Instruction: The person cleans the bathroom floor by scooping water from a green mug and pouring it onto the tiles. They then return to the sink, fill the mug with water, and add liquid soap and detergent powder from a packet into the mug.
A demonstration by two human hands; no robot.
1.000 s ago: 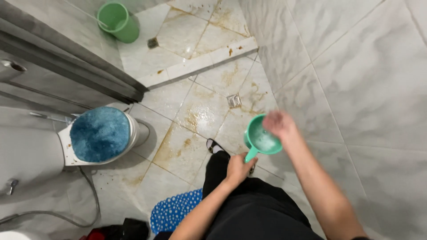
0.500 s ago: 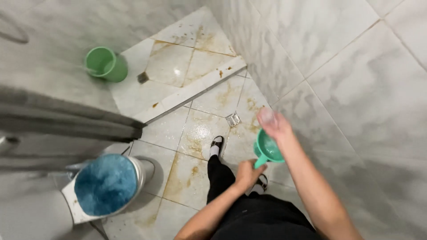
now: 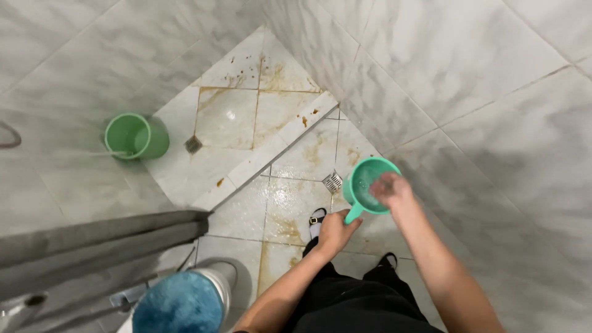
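My left hand (image 3: 335, 233) grips the handle of a green plastic water scoop (image 3: 365, 179), holding it out in front of me above the wet floor. My right hand (image 3: 391, 189) reaches into the scoop's bowl from the right, fingers curled over its rim; it is blurred, so whether it holds anything cannot be told. Below the scoop are my two feet in dark sandals (image 3: 316, 219) on stained floor tiles.
A green bucket (image 3: 134, 137) stands at the left in the raised shower area by a small drain (image 3: 193, 144). A second floor drain (image 3: 332, 182) lies near the scoop. A toilet with a blue fuzzy lid cover (image 3: 179, 303) sits at bottom left. Marbled tiled walls close the right side.
The view has swung up and left, so the toilet has slid to the lower edge. Both hands stay at the scoop, the right one still moving inside its bowl.
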